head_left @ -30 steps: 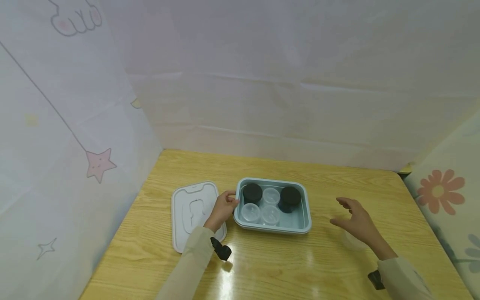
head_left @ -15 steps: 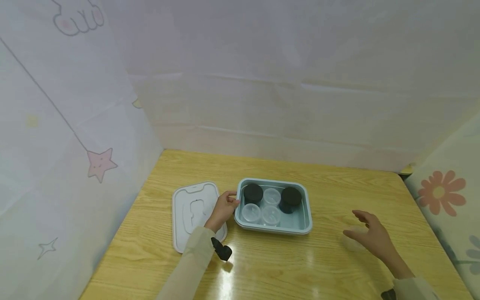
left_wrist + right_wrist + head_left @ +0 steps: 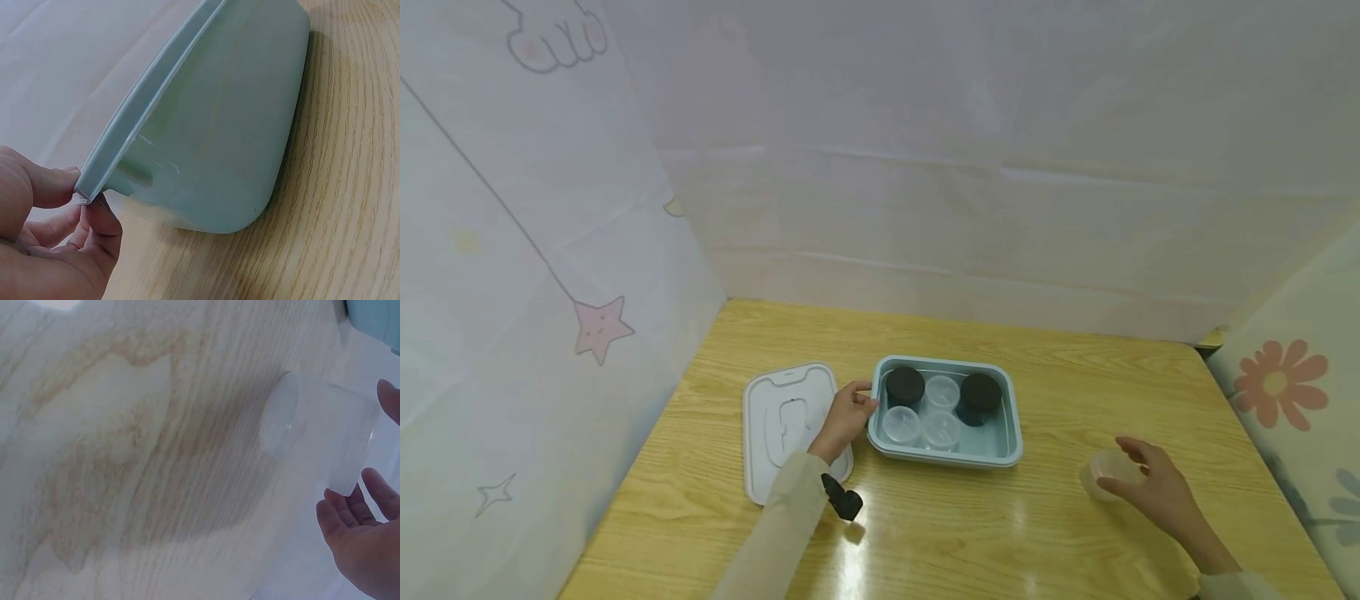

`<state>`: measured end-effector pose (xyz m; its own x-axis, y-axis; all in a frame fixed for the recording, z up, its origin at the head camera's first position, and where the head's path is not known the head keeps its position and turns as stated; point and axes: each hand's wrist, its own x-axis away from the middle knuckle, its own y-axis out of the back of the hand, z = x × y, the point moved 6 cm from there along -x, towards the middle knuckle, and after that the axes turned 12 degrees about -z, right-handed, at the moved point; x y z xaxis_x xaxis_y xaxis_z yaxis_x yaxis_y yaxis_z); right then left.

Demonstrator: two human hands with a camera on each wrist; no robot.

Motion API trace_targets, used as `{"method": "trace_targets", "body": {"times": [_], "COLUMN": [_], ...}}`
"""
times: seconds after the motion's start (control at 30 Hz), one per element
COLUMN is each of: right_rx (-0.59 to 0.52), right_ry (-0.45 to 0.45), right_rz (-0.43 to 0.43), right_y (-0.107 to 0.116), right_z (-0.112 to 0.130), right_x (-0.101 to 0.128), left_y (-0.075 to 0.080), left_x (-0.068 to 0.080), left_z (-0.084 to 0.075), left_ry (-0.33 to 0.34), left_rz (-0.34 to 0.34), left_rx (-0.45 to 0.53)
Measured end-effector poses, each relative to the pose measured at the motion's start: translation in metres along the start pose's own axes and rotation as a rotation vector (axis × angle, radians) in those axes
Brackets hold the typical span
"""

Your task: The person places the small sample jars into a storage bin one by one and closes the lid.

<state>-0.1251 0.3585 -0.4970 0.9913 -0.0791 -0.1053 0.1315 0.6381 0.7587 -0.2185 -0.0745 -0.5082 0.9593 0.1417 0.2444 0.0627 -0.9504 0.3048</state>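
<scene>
My left hand (image 3: pixel 846 421) pinches the left rim of a light blue plastic box (image 3: pixel 925 457). In the left wrist view, thumb and fingers close on the box's rim (image 3: pixel 100 172). Inside the box stand two black-topped jars, one at the back left (image 3: pixel 906 386) and another further right, plus several clear plastic containers (image 3: pixel 941 431). To the right, my right hand (image 3: pixel 1161 496) has its thumb and fingers spread at the top of a clear plastic cup (image 3: pixel 319 425), which stands on the table. Whether the fingertips touch it, I cannot tell.
A white rectangular lid (image 3: pixel 760 442) lies flat on the wooden table (image 3: pixel 955 533), left of the box and partly beneath my left forearm. Pale printed sheets hang behind and along both sides of the table.
My right hand has moved right and toward me, down to the clear cup. My left hand keeps its hold on the box, which has not moved.
</scene>
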Motion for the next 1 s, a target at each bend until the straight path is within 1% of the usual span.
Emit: {"method": "trace_targets", "body": {"times": [0.17, 0.27, 0.43, 0.77, 0.9, 1.0], "right_rx": [-0.023, -0.032, -0.037, -0.034, -0.04, -0.054], "right_ry": [-0.039, -0.035, -0.004, -0.072, -0.084, -0.073], "right_rz": [0.031, 0.016, -0.007, 0.02, 0.011, 0.006], "right_y": [-0.005, -0.007, -0.011, -0.017, -0.02, -0.021], "right_z": [-0.004, -0.003, 0.001, -0.002, 0.0, 0.004], "right_x": [0.001, 0.002, 0.002, 0.001, 0.003, 0.003], "left_y": [0.0, 0.0, 0.002, 0.002, 0.0, 0.0], "left_x": [0.0, 0.0, 0.0, 0.0, 0.0, 0.0], "left_z": [-0.001, -0.001, -0.001, 0.0, -0.001, -0.002], "left_ry": [-0.003, -0.001, 0.005, 0.009, 0.007, -0.002], "left_rz": [0.001, 0.001, -0.01, -0.004, 0.0, -0.002], "left_rx": [-0.004, -0.006, -0.013, 0.001, 0.001, -0.003]}}
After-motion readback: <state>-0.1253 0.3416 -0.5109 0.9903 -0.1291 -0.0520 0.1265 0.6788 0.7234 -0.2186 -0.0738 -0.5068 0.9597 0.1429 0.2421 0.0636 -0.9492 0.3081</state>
